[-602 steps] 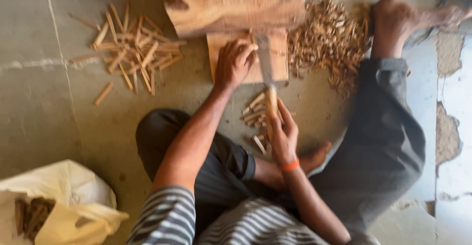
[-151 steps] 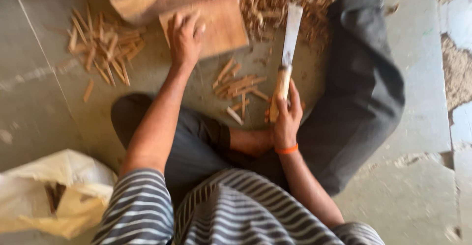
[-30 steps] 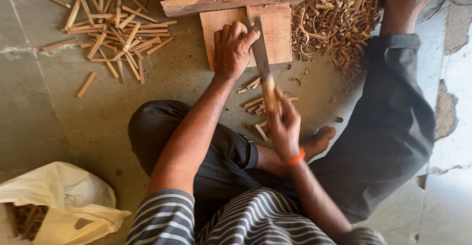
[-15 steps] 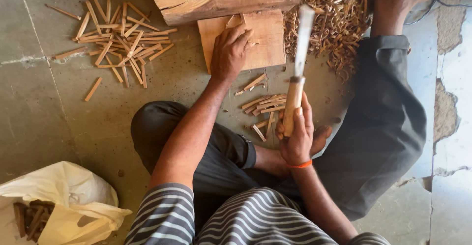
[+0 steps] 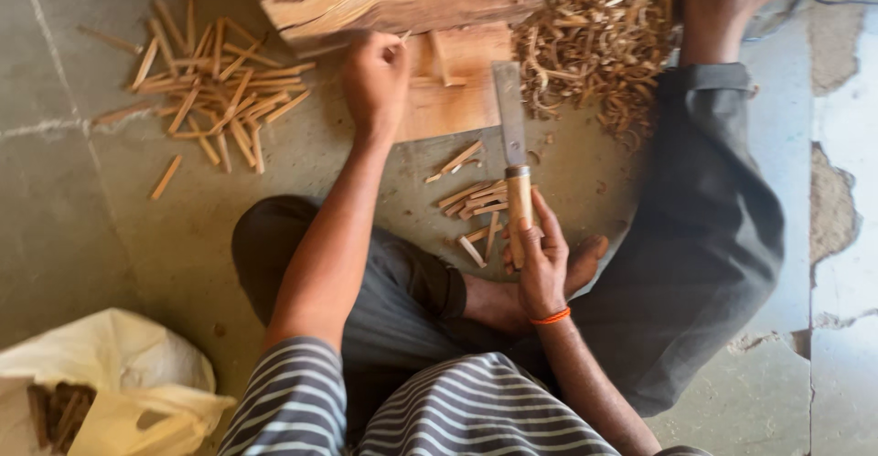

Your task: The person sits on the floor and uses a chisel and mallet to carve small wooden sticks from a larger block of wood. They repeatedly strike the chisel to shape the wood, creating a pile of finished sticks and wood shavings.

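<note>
moved: blade's down on the board [image 5: 457, 99] now, was raised
right hand [image 5: 541, 268]: wrapped round knife [image 5: 514, 159] handle, blade pointing away
left hand [image 5: 377, 76]: pinching a stick [image 5: 402, 37] just left of blade

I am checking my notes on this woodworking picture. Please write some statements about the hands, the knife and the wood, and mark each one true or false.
1. The right hand grips the knife by its wooden handle. True.
2. The left hand rests on the white bag. False: it holds a thin stick at the flat board.
3. A pile of cut sticks lies on the floor left of the left hand. True.
4. The knife blade is buried in the shavings. False: it lies over the board's edge, beside the shavings.
</note>
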